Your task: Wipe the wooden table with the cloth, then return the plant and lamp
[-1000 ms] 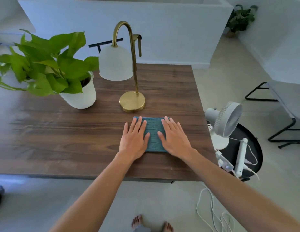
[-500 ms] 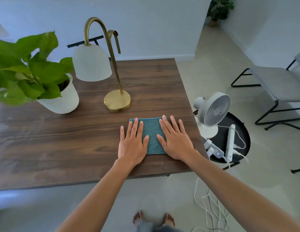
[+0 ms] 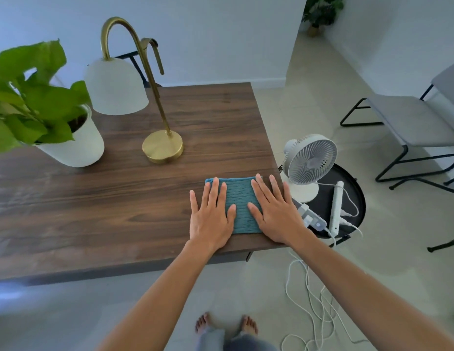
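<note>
Left hand [image 3: 212, 215] and right hand [image 3: 276, 214] flat, fingers straight, pressing cloth [image 3: 242, 206] between them near surface [image 3: 119, 224] right edge. Risk: rightward wipe slips off edge; leftward sweep clips lamp [image 3: 163, 149], plant [image 3: 68, 138] ahead-left.

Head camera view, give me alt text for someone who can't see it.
Both hands, left and right, press flat on a folded teal cloth near a dark wooden table's right edge; a brass lamp and white-potted green plant stand behind.

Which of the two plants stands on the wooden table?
The big-leafed plant in the white pot, left of the brass lamp; the other plant stands on the floor.
</note>
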### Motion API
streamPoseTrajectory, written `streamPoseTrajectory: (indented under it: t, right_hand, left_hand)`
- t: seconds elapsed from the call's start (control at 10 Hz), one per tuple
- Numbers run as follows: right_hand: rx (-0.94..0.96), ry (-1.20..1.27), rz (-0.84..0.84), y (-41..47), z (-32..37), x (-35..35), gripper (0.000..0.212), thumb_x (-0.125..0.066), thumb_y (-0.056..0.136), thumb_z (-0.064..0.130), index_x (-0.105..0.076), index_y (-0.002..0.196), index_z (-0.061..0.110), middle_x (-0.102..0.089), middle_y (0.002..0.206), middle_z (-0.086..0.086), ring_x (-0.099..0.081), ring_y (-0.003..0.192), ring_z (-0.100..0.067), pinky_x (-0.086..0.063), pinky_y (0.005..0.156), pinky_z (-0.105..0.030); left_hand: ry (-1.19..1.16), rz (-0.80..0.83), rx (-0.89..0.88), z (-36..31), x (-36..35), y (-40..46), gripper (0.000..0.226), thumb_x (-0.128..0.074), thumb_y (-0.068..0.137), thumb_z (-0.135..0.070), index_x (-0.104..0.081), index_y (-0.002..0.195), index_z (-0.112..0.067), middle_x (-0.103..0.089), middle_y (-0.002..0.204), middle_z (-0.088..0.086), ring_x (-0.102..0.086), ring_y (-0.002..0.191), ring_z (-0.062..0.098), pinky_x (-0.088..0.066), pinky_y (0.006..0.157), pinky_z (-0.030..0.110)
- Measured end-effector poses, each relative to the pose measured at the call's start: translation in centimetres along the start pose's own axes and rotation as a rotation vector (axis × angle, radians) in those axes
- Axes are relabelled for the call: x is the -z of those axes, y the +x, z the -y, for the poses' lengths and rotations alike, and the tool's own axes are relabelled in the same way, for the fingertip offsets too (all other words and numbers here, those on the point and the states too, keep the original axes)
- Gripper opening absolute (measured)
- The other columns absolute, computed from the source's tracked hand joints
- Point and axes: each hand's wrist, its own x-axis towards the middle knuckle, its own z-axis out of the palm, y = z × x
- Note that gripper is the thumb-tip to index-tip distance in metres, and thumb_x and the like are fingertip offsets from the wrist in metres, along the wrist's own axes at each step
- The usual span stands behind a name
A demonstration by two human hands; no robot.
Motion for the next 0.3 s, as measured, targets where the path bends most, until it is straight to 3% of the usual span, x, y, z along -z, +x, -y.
streamPoseTrajectory:
  t: [0.1, 0.2, 0.3]
  right_hand:
    - [-0.002, 0.032, 0.008, 0.3, 0.1, 0.1, 0.081, -0.001, 0.092, 0.06, -0.007, 0.16, 0.017, -0.001, 0.169, 0.001, 0.007, 0.155, -0.027, 0.003, 0.123, -0.055]
    - [-0.031, 0.082, -0.095, 1.1, 1.1, 0.7, 0.074, -0.017, 0.097, 0.057, -0.027, 0.156, 0.013, -0.021, 0.166, -0.004, -0.002, 0.155, -0.028, 0.003, 0.124, -0.053]
    - [-0.034, 0.142, -0.146, 2.1, 3.5, 1.6, 0.058, -0.03, 0.103, 0.047, -0.034, 0.153, 0.017, -0.027, 0.164, -0.003, -0.01, 0.154, -0.027, -0.001, 0.125, -0.052]
  left_hand:
    - [0.013, 0.039, 0.01, 0.1, 0.5, 0.2, 0.066, -0.011, 0.102, -0.052, -0.001, 0.158, -0.018, 0.007, 0.167, 0.002, 0.007, 0.154, 0.02, 0.005, 0.119, 0.061]
    - [-0.097, 0.031, -0.012, 0.6, 1.5, -0.2, 0.064, -0.012, 0.103, -0.052, -0.01, 0.158, -0.018, 0.003, 0.167, 0.002, 0.004, 0.154, 0.019, 0.003, 0.121, 0.057]
    - [-0.167, -0.028, 0.022, 2.5, 2.5, -1.1, 0.062, -0.013, 0.103, -0.051, -0.018, 0.157, -0.019, -0.002, 0.167, 0.002, 0.0, 0.154, 0.018, 0.0, 0.124, 0.05]
